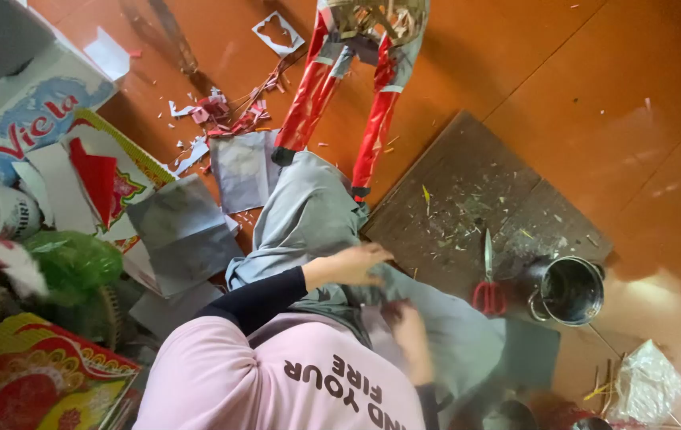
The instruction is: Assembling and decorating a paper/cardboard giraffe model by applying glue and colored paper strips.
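Head view looks down on an orange floor (579, 87) with a dark board (468, 199) on it. Grey trousers (308, 215) cross the middle. Beside a steel pot (569, 291) lie red-handled scissors (488, 279). Left hand (354, 264) rests open on the knee; right hand (410, 334) pinches a grey paper sheet (380, 326) in the lap

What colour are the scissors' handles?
Red; the scissors lie on the dark board, seen from the head view.

Scissors (488, 279) lie on the board (468, 191), a pot (569, 291) just beside them (touching the handles).
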